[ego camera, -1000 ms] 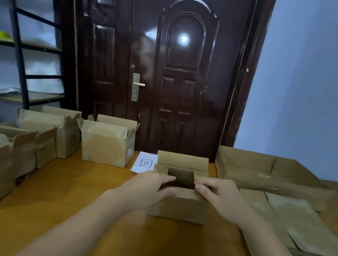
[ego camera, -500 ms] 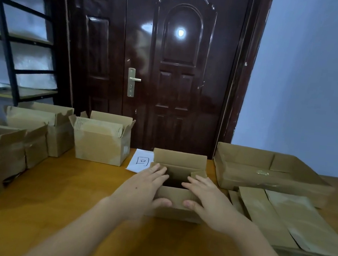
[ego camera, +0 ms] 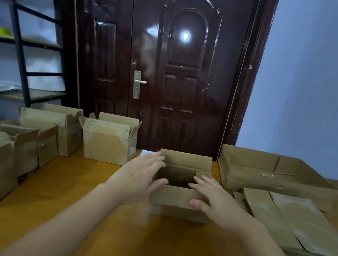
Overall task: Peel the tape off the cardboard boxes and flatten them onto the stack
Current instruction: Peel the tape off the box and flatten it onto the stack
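Between both hands [ego camera: 137,179] [ego camera: 214,198], open-topped cardboard box [ego camera: 176,202], dark inside.

We found no text we could read. The far cardboard box [ego camera: 109,140] carried faint print on its left flap, too blurred for us to make out any word.

Dim, bluish indoor light.
Glare spot on glossy door [ego camera: 186,36]; soft blur throughout; wide-angle bending at edges.

Wooden table [ego camera: 109,237] under cardboard boxes [ego camera: 109,142]
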A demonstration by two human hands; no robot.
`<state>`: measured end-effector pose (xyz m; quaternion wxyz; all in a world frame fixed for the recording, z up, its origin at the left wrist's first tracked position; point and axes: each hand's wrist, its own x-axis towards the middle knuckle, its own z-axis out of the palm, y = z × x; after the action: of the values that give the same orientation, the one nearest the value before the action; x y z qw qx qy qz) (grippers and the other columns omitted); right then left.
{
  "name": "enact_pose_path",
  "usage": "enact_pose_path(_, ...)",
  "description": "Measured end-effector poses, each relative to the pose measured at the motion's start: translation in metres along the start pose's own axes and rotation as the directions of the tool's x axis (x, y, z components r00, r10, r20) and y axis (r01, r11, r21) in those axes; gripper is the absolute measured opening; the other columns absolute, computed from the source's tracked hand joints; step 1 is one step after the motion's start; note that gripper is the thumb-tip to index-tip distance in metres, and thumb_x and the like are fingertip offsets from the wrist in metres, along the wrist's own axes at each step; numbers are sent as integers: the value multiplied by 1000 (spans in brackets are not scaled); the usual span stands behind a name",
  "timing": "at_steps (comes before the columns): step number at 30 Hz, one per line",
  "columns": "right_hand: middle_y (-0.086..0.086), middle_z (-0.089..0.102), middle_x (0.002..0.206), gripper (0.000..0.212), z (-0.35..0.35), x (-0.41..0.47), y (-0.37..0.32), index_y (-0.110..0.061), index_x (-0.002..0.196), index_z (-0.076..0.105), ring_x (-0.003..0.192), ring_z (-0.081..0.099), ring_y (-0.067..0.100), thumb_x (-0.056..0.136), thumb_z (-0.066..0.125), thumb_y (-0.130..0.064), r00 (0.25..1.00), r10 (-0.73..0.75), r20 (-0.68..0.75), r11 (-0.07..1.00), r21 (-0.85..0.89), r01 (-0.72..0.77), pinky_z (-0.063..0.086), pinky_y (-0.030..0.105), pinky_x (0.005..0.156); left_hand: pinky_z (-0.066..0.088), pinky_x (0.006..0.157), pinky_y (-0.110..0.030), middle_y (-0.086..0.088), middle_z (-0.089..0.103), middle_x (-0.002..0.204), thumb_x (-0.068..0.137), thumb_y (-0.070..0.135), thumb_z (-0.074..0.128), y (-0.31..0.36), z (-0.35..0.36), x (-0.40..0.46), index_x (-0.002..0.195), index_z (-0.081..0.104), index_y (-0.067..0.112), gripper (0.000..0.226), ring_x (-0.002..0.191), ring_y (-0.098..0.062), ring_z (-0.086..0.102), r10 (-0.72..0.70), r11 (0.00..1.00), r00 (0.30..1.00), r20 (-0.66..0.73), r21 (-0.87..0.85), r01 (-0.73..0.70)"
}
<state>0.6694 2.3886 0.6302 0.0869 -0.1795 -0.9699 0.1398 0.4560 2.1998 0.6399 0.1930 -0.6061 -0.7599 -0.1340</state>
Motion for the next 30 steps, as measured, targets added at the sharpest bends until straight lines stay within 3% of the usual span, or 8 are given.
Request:
enact_pose_path(4,-18,15,166,54,1,1,3,-46,152,36,156,1,12,101,51,-51,1000,-23,-2,999,42,23,15,46,125,20,116,-23,7,48,156,97,76,11,-12,3,-22,149,50,27,81,144,-11,42,-156,988,987,-49,12,156)
enact_pose_path(9,-18,17,166,49,0,1,4,-46,148,42,156,2,13,101,52,-50,1000,-24,7,998,64,23,17,48,125,45,108,-32,8,55,148,89,82,15,-4,21,-29,156,38,30,88,134,-13,51,-266,949,932,248,-101,298)
enact_pose_path(13,-17,19,166,45,-4,2,3,-44,145,47,156,2,14,101,53,-49,999,-41,35,997,66,38,16,51,125,53,95,-28,7,59,140,94,80,32,3,19,-10,143,48,30,72,118,-11,58,-328,932,934,141,-112,345)
enact_pose_path(14,-17,20,166,44,-5,2,3,-44,144,48,156,1,13,101,53,-50,998,-49,41,997,67,46,15,52,125,49,103,-31,6,54,148,94,80,34,4,18,-5,147,45,30,75,126,-13,55,-310,939,940,140,-110,326)
enact_pose_path(16,-17,21,165,44,-6,2,5,-44,143,49,156,1,12,100,53,-51,996,-72,48,995,73,68,15,51,125,22,123,-37,3,29,168,91,85,27,8,15,5,160,28,28,90,152,-19,30,-250,960,945,211,-70,269)
enact_pose_path(19,-18,21,165,42,-6,2,7,-43,142,51,155,1,10,100,53,-52,994,-93,54,994,67,89,14,50,126,-8,123,-39,-1,5,173,84,92,8,15,18,16,166,11,23,107,159,-18,1,-208,978,939,273,29,208)
enact_pose_path(24,-20,17,166,44,-12,6,6,-41,144,50,154,2,5,101,49,-53,994,-82,78,996,38,79,14,42,126,10,125,-35,2,-7,173,83,95,16,20,32,17,166,8,23,110,159,-15,-6,-276,934,906,320,-132,331)
enact_pose_path(30,-13,24,165,53,-17,17,-15,-31,150,46,154,5,4,102,43,-55,995,-99,25,988,-113,102,21,35,121,12,124,-33,2,-1,174,78,95,13,19,34,20,166,14,18,117,159,-16,-1,-295,929,901,318,-126,348)
